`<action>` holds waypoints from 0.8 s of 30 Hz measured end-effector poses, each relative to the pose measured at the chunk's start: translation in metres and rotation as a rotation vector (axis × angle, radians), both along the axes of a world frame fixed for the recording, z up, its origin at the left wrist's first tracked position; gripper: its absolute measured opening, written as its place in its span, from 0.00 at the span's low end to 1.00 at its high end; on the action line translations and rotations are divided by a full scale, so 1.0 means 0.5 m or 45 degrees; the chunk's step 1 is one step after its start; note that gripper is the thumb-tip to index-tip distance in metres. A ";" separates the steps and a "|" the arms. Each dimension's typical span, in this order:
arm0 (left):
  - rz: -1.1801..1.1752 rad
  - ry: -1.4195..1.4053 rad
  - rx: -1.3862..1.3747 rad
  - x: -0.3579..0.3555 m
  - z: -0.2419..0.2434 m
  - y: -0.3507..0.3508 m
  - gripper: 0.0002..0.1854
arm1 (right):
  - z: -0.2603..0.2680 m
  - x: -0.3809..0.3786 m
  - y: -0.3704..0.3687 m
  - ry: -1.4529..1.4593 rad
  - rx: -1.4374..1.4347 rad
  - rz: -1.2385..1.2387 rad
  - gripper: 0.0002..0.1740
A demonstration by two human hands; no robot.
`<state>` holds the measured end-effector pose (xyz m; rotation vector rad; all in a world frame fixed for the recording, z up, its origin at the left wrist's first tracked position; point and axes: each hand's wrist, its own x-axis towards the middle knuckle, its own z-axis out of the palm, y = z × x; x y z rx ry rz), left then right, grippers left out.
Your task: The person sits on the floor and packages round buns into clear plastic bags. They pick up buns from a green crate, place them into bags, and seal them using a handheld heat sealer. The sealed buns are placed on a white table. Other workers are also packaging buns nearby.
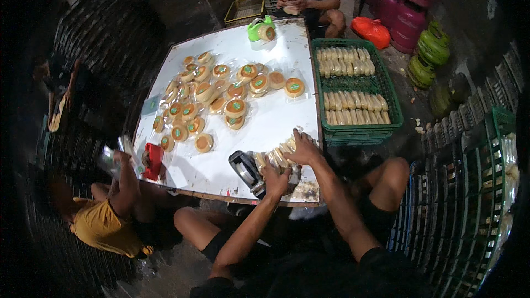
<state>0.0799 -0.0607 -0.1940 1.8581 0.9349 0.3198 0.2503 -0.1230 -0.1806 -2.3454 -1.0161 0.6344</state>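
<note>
A row of wrapped round pastries (278,154) stands on edge near the front right corner of the white tabletop (269,126). My left hand (276,179) is against the near left side of this row, and my right hand (304,149) spans its right end, so the row lies between them. Just left of my left hand is a black tape dispenser (247,171). Many more round pastries in clear bags (236,107), several with green labels, lie loosely over the middle and left of the table. A green plastic crate (356,84) to the right holds upright rows of wrapped pastries.
A red tape dispenser (153,161) is at the table's left corner, beside a person in a yellow shirt (105,225). Across the table, by a green tape dispenser (258,29), another person (312,0) handles a pastry. Crate stacks (451,198) and gas cylinders (428,56) stand right.
</note>
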 end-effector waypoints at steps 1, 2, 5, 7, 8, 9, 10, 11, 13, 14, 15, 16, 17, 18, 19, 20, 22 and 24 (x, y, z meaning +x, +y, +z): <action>0.068 -0.100 0.016 0.010 -0.002 -0.003 0.52 | 0.000 0.000 -0.006 0.006 0.009 0.013 0.68; 0.123 -0.165 -0.118 0.011 -0.047 0.018 0.50 | -0.002 -0.011 -0.015 -0.043 -0.031 -0.002 0.65; 0.325 -0.256 -0.341 0.035 -0.146 0.061 0.43 | -0.042 -0.050 -0.027 0.072 0.198 -0.165 0.65; 0.445 -0.112 -0.279 0.068 -0.093 0.057 0.40 | -0.031 -0.029 -0.036 0.156 0.192 -0.148 0.65; 0.355 -0.101 -0.387 0.089 -0.035 0.059 0.39 | -0.022 -0.008 -0.033 0.049 0.109 -0.201 0.63; 0.283 -0.085 -0.490 0.100 0.023 0.062 0.38 | -0.014 0.018 -0.031 0.095 0.282 -0.225 0.62; 0.276 -0.185 -0.636 0.131 0.092 0.048 0.38 | -0.010 0.059 -0.034 0.141 0.446 -0.266 0.62; 0.274 -0.285 -0.775 0.170 0.128 0.051 0.38 | -0.006 0.102 -0.031 0.190 0.615 -0.303 0.61; 0.214 -0.354 -0.700 0.279 0.165 0.068 0.36 | 0.029 0.212 -0.025 0.142 0.711 -0.392 0.61; 0.215 -0.413 -0.690 0.334 0.178 0.075 0.36 | 0.144 0.247 -0.036 0.319 0.575 -0.462 0.61; 0.096 -0.425 -0.646 0.400 0.179 0.088 0.35 | 0.123 0.316 -0.037 0.120 0.667 -0.503 0.60; -0.006 -0.455 -0.581 0.465 0.169 0.104 0.33 | 0.130 0.368 -0.036 0.090 0.783 -0.533 0.57; -0.156 -0.539 -0.602 0.531 0.168 0.118 0.32 | 0.110 0.430 -0.029 0.003 1.027 -0.547 0.54; -0.214 -0.583 -0.567 0.589 0.157 0.134 0.32 | 0.177 0.469 -0.041 -0.002 0.874 -0.498 0.52; -0.240 -0.602 -0.566 0.664 0.186 0.104 0.33 | 0.134 0.551 -0.053 -0.278 1.008 -0.573 0.53; -0.231 -0.659 -0.536 0.716 0.175 0.108 0.35 | 0.144 0.595 -0.051 -0.264 0.881 -0.655 0.53; -0.303 -0.552 -0.334 0.804 0.173 0.111 0.38 | 0.146 0.684 -0.048 -0.328 0.796 -0.702 0.53; -0.388 -0.460 -0.332 0.855 0.159 0.134 0.38 | 0.118 0.760 -0.043 -0.333 0.731 -0.685 0.54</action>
